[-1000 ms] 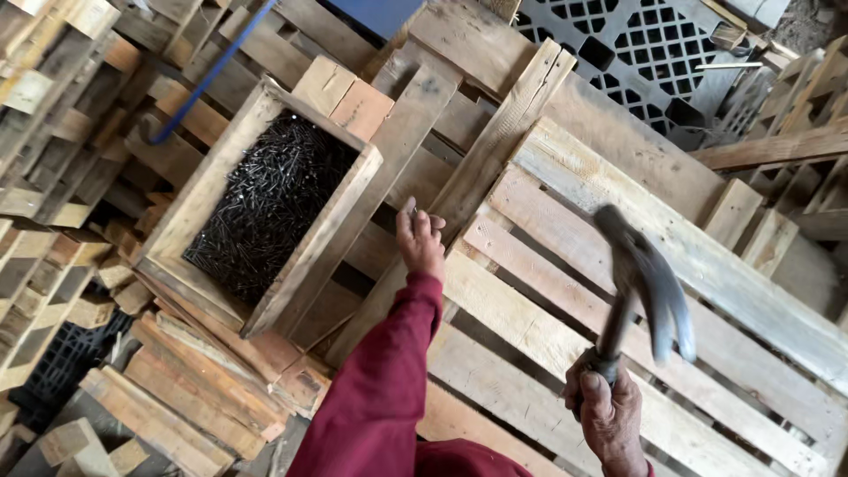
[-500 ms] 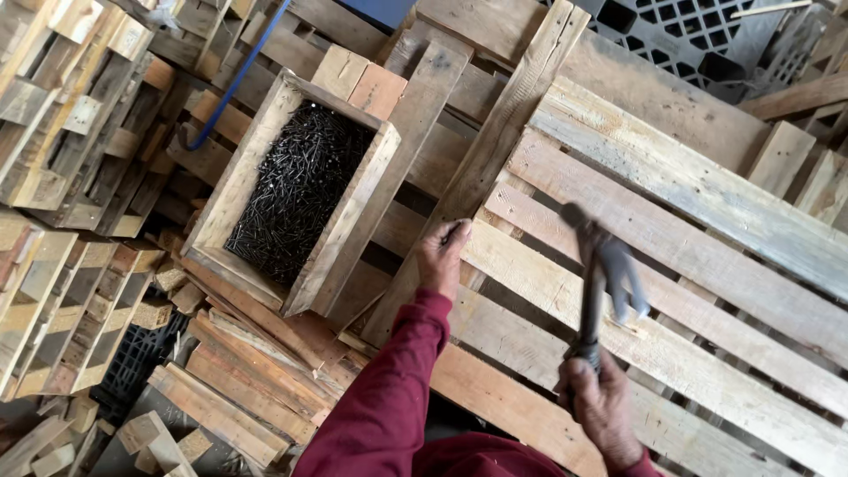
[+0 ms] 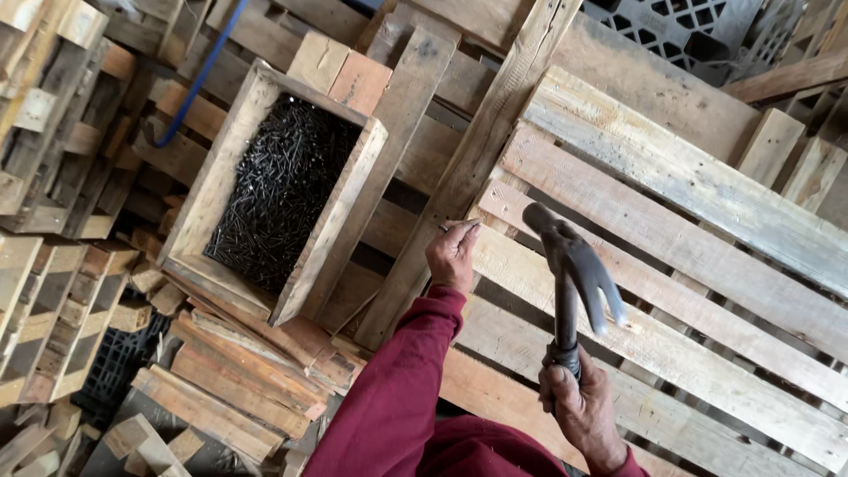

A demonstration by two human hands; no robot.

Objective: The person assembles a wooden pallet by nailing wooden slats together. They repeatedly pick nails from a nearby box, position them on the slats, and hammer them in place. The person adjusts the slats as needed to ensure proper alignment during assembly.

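Nail set on pallet slat, hammer raised.

Upper left: wooden box (image 3: 281, 190) of dark nails within reach. Centre: left hand (image 3: 452, 254) pinched a nail (image 3: 459, 225) against the slat (image 3: 671, 331), steadying it. Lower right: right hand (image 3: 579, 408) wrapped tight around the claw hammer (image 3: 570, 274), head lifted.

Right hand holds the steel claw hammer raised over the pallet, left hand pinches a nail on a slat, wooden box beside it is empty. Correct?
Not quite. The head view shows the open wooden box full of dark nails, not empty. The rest stands: the right hand grips the steel claw hammer above the wooden pallet, and the left hand pinches a nail on a slat.
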